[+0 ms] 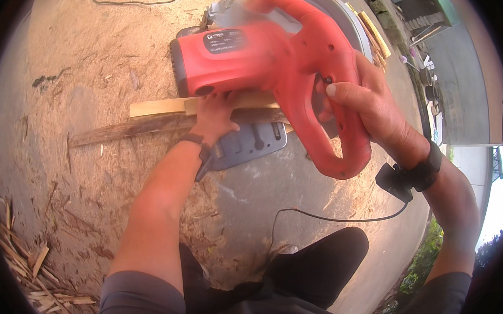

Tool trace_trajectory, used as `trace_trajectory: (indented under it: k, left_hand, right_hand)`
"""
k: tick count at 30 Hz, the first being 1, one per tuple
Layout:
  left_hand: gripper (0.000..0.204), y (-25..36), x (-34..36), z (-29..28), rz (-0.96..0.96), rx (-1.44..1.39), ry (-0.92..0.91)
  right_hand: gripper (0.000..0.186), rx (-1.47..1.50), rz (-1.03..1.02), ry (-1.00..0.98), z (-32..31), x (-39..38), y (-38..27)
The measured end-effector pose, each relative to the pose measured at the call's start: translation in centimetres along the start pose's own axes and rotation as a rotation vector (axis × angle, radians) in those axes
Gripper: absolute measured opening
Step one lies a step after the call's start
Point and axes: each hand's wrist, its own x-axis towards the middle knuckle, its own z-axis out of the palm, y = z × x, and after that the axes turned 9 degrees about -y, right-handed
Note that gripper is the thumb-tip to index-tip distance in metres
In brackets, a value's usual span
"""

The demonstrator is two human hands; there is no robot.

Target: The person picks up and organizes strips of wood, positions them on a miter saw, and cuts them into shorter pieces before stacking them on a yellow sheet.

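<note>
A red corded power saw (229,61) with a big looped handle stands in the upper middle. My right hand (368,102) is wrapped round that handle, thumb by the trigger. Below the motor, my left hand (215,116) presses over pale wooden strips (158,108), its fingertips partly hidden by the saw and its thumb pointing right. A darker, rough-edged wooden strip (130,131) lies alongside, nearer me. Beneath the left hand shows the saw's blue-grey base plate (251,147), with slots and holes. The blade's cutting edge is hidden; a grey round guard (346,15) shows behind the handle.
Sawdust covers the floor (105,79). Offcuts (35,270) are heaped at the lower left, and more wood pieces (375,34) lie at the upper right. A black cable (334,218) curves from a wrist device; another cord (141,2) crosses the top. My legs (319,261) are bent close by.
</note>
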Motion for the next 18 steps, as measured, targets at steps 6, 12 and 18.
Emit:
trace_trajectory:
  k: [6,12,18]
  left_hand:
    - [0.082,-1.7,-0.1,3.0,0.007,-0.172,-0.061]
    - [0.075,-1.6,1.1,4.5,-0.128,-0.257,-0.339]
    - [0.075,-2.2,1.6,4.1,-0.178,-0.316,-0.460]
  right_hand:
    - [0.049,-0.030,-0.018,-0.026,1.1,-0.8,2.3]
    - [0.051,-0.011,-0.056,-0.005,1.8,-1.5,4.5]
    - [0.056,-0.004,-0.087,0.008,3.2,-1.9,6.5]
